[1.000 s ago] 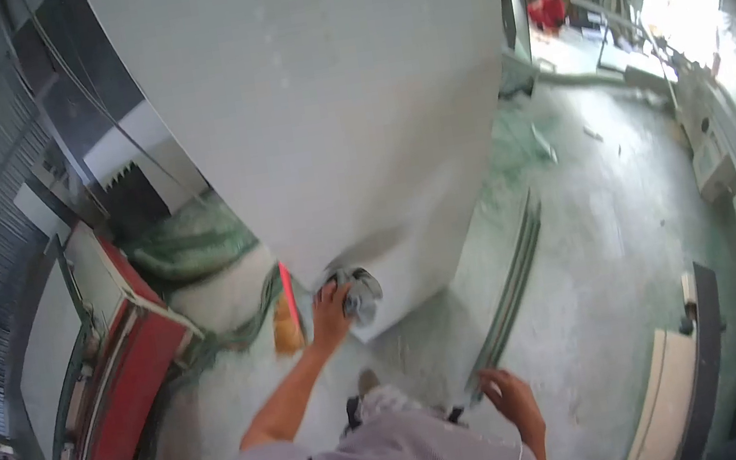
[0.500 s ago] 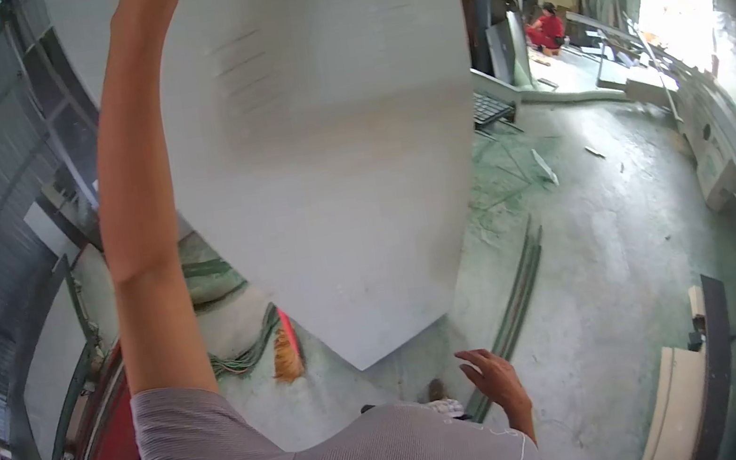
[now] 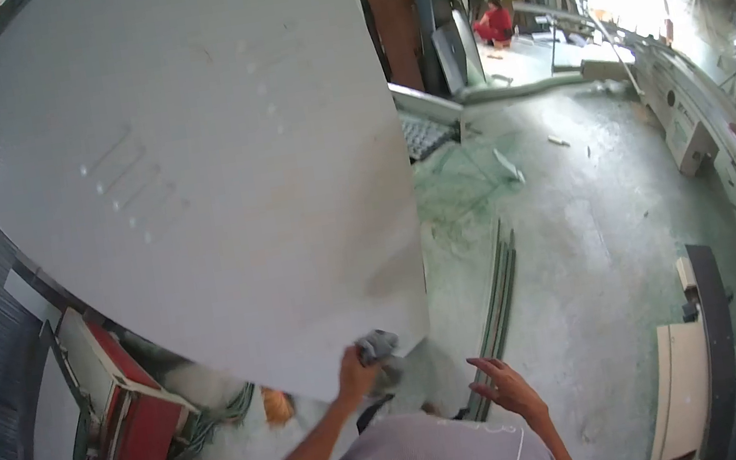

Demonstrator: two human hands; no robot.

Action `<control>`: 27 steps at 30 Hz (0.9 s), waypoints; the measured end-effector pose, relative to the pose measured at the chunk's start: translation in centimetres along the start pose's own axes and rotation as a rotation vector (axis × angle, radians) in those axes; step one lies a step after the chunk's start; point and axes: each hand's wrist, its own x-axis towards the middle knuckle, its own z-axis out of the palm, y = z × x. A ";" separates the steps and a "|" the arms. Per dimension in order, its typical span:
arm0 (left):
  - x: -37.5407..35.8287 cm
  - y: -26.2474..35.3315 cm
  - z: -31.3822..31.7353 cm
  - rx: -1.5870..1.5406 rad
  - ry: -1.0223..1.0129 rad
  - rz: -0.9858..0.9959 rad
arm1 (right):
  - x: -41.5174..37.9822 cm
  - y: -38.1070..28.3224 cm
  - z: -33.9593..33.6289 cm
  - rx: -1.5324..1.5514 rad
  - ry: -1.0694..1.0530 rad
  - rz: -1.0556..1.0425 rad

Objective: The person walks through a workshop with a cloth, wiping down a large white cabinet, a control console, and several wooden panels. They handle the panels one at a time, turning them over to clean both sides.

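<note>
A large pale grey panel [image 3: 261,217] fills the left and middle of the head view. Faint slanted streaks and rows of small light spots mark its surface. At the panel's lower edge my left hand [image 3: 356,376] grips a crumpled grey rag [image 3: 378,346], which appears to rest against the panel near its bottom corner. My right hand [image 3: 508,388] hangs in front of my body, fingers apart and holding nothing. On the floor just past it lie long thin dark strips [image 3: 500,305].
Red frames [image 3: 131,456], a coil of green cord [image 3: 224,413] and a brush head [image 3: 276,405] lie at lower left. Cream and dark boards [image 3: 681,383] are at lower right. Far off, a person in red [image 3: 494,23] crouches near stacked boards.
My left hand has come down from the panel's top to its lower edge, where the rag now shows. The panel appears further left in view. My right hand remains low, fingers apart.
</note>
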 end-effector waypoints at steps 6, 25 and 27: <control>5.3 17.9 -5.0 -0.350 -0.148 0.298 | 11.9 -5.3 0.9 0.794 0.044 -0.280; 14.1 22.8 -19.6 0.580 0.829 0.733 | 30.1 -30.3 -18.8 -0.403 1.128 -0.913; 11.8 24.8 -19.8 0.240 0.740 0.759 | 30.6 -20.6 -11.1 -0.431 0.966 -0.888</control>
